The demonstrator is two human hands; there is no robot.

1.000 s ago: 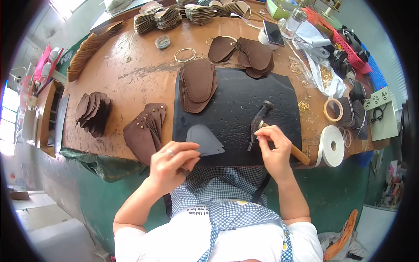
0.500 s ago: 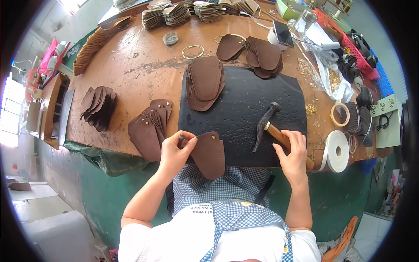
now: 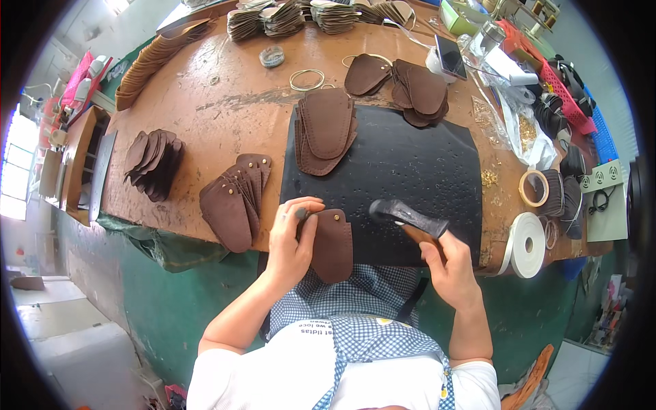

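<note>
My right hand (image 3: pixel 452 270) grips the wooden handle of a hammer (image 3: pixel 413 217), its dark metal head lifted above the black mat (image 3: pixel 424 157). My left hand (image 3: pixel 290 236) pinches a short, dark metal rod (image 3: pixel 301 214), most of it hidden by the fingers. Against those fingers lies a brown leather piece (image 3: pixel 333 249) with stitch holes down its edge and a brass snap at its top. It overhangs the mat's front edge. The rod's lower end is hidden, so I cannot tell whether it touches the leather.
Left of the mat lies a fan of brown leather pieces with snaps (image 3: pixel 229 212), beyond it a darker leather stack (image 3: pixel 154 164). Another leather stack (image 3: pixel 323 126) sits on the mat's far left corner. White tape (image 3: pixel 528 244) and brass bits (image 3: pixel 489 178) lie at right.
My right hand has taken up the hammer from the mat and raised it, its head swinging left. My left hand, with the rod, has moved slightly right, nearer the leather piece's snap.
</note>
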